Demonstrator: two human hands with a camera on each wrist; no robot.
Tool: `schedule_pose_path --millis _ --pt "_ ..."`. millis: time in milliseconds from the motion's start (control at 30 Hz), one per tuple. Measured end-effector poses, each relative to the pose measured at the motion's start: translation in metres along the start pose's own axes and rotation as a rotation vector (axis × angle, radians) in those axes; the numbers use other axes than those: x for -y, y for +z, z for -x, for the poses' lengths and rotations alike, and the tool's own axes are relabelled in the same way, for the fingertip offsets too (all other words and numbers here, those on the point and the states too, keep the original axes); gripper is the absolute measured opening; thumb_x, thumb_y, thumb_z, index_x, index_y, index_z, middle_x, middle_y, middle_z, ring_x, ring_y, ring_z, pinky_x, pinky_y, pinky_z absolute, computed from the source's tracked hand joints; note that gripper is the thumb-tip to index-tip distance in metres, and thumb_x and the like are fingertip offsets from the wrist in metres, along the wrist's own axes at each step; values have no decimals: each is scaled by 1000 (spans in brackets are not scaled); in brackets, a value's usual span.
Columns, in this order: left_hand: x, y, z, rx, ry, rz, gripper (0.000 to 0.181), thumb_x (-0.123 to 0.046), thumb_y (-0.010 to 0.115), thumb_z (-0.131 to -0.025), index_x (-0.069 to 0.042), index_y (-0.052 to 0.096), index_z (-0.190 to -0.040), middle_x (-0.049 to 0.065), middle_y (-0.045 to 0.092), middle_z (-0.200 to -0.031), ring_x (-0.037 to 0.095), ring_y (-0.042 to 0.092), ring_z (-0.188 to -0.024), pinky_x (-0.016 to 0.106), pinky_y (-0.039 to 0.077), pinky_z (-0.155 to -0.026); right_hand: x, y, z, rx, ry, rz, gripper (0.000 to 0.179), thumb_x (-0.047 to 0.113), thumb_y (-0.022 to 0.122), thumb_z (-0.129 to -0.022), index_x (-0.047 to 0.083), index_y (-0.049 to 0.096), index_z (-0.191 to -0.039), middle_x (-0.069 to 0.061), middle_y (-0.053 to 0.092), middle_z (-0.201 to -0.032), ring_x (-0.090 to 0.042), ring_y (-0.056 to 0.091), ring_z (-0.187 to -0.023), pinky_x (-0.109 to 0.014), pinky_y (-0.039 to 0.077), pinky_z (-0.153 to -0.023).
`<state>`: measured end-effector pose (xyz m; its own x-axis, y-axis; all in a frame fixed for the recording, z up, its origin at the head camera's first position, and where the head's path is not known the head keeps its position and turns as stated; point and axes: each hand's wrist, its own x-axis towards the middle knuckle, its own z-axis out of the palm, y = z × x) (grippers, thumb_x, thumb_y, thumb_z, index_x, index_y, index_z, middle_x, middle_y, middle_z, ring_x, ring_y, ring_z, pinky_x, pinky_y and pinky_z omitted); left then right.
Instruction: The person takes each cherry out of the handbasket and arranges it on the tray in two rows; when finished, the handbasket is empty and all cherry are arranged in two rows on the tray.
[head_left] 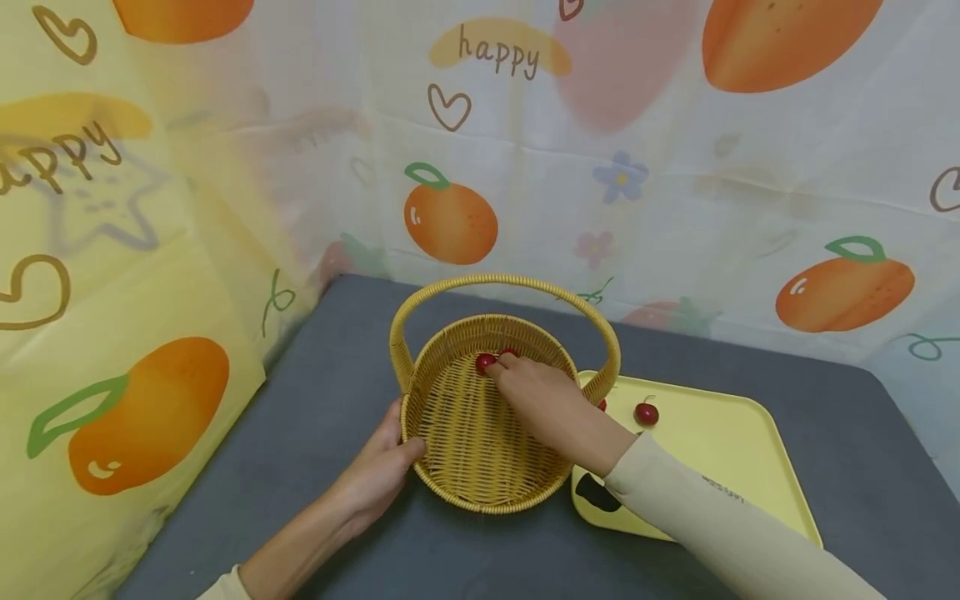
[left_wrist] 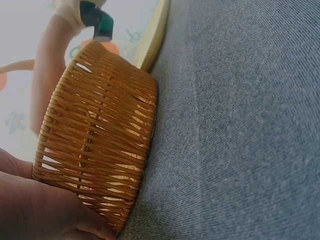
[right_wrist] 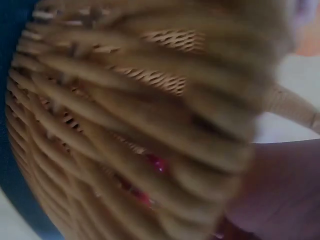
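A round woven wicker basket with an arched handle stands at the middle of the table. My left hand grips its left rim, thumb over the edge; the left wrist view shows this hand against the woven side. My right hand reaches down inside the basket, fingers bent at a red cherry, which it pinches. A second cherry shows just behind those fingers, partly hidden. Through the weave in the right wrist view, red cherries glint near the right hand.
A pale yellow tray lies to the right, partly under my right sleeve. On it are a stemmed cherry and another red one half hidden by the basket handle. A black patch marks its near-left corner. Printed curtains close off the back and left.
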<state>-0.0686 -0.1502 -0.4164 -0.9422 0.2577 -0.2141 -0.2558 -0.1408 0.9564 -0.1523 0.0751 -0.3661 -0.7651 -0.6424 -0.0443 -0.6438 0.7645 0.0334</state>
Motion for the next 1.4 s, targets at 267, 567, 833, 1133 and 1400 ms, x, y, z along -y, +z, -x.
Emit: schedule_pose_path --millis 267,567,833,1133,1400 --pt "-1 3 -3 16 -1 -8 85 9 44 -97 -12 2 -168 13 21 -171 28 15 -158 50 13 -125 -12 7 -7 76 15 2 27 -4 73 -94 11 76 -116 -5 71 -107 -25 70 -92 -41 60 -73" --pt "-2 5 -6 14 2 -24 86 9 44 -96 -11 1 -168 13 19 -171 27 14 -158 49 12 -126 -16 11 -6 72 9 28 17 -4 76 -91 11 72 -95 -4 73 -97 -22 69 -81 -40 58 -70" --pt "-1 5 -6 12 1 -12 86 9 44 -96 -11 2 -168 13 19 -171 28 14 -158 49 10 -126 -12 -1 10 6 -27 53 18 0 73 -96 15 76 -105 -1 72 -96 -19 68 -81 -36 56 -67" --pt "-2 5 -3 0 -19 -7 89 8 45 -95 -11 -1 -169 12 14 -173 28 10 -158 51 9 -126 1 -35 74 -89 -109 -41 33 7 83 -90 19 72 -119 5 69 -107 -10 60 -65 -25 50 -56" --pt "-1 3 -1 -4 -17 2 87 8 44 -96 -12 0 -169 11 16 -172 27 12 -157 50 10 -126 -20 -48 145 -252 -78 -175 37 23 85 -89 27 71 -122 19 70 -112 5 63 -74 -22 52 -59"
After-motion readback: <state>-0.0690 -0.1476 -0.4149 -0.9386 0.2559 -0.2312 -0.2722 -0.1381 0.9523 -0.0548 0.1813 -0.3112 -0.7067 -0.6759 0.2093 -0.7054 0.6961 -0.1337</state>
